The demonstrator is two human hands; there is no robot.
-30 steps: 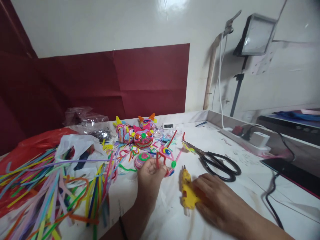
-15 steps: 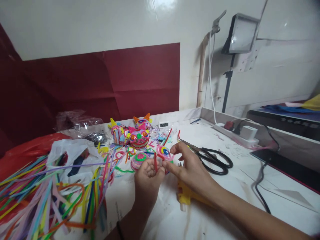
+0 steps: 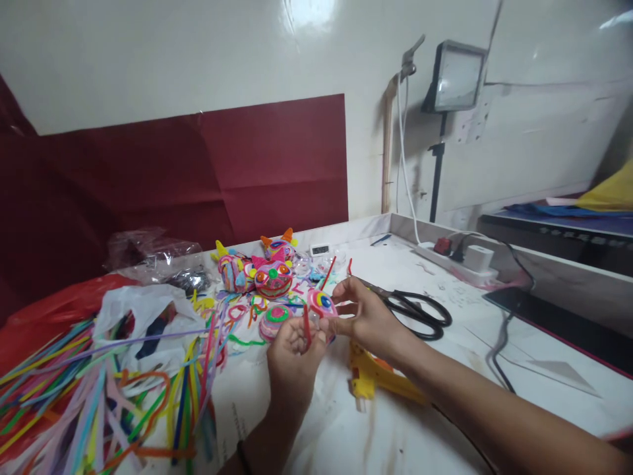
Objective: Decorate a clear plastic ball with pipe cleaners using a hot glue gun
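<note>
The left hand (image 3: 293, 344) has its fingers clenched around a short red pipe cleaner (image 3: 306, 326), held upright. The right hand (image 3: 366, 315) pinches a round pink coiled piece (image 3: 321, 302) between thumb and fingers, touching the left. Under the right wrist a yellow glue gun (image 3: 372, 377) lies on the white surface (image 3: 459, 356); black scissors (image 3: 414, 309) lie just beyond, toward its far edge.

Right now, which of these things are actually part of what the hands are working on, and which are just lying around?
In hand:
left hand holding a short red pipe cleaner
right hand at the pink coiled piece

Lying about:
yellow glue gun
black scissors
loose pipe cleaners
finished cat faces
white plastic bag
</note>
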